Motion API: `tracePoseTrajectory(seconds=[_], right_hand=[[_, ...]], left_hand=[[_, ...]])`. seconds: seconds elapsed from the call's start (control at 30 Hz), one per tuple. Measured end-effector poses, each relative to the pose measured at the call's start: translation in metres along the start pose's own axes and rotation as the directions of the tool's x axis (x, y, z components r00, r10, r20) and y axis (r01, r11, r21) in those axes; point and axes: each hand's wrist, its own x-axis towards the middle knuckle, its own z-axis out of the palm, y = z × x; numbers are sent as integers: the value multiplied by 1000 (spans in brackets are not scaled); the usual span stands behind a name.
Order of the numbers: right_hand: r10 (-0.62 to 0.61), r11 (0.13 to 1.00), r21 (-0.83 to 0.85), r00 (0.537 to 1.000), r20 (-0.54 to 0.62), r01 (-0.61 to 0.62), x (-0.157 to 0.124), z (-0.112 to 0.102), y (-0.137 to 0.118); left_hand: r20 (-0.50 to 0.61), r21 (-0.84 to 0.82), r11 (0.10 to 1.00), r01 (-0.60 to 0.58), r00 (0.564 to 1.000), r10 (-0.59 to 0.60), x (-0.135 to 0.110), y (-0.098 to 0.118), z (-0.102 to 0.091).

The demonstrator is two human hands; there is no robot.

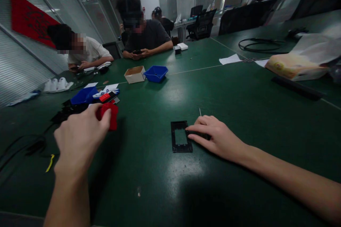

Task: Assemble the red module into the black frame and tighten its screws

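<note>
My left hand (80, 136) is raised over the left side of the table, its thumb and fingers closed on a red flat plastic piece (113, 116). On the table in front of me lies a black rectangular plastic frame (176, 144) with a rectangular opening in its middle. My right hand (213, 133) rests at its right side, with thumb and forefinger on the frame's right edge. A thin metal rod (200, 112) sticks out beyond the right hand's knuckles; its other end is hidden, and whether the hand holds it I cannot tell.
Behind my left hand are a blue tray (84, 95), black parts and red pieces (105, 97). A cardboard box (135, 75) and another blue bin (156, 73) stand farther back. Two people sit across the table. Cables (262, 45) and a plastic bag (298, 64) lie right.
</note>
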Motion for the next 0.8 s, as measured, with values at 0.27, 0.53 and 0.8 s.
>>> tracePoseTrajectory(seconds=[0.27,0.53,0.8], right_hand=[[47,998,54,998,-41,-44,-1,0,2],[280,959,67,956,-90,-275,5,-2,14],[284,958,57,955,-87,-280,8,-1,18]], left_hand=[[16,-200,846,-493,862,506,-51,87,47],[31,-276,912,-303,946,324,17,19,52],[55,-320,917,-237,962,268,56,-81,92]])
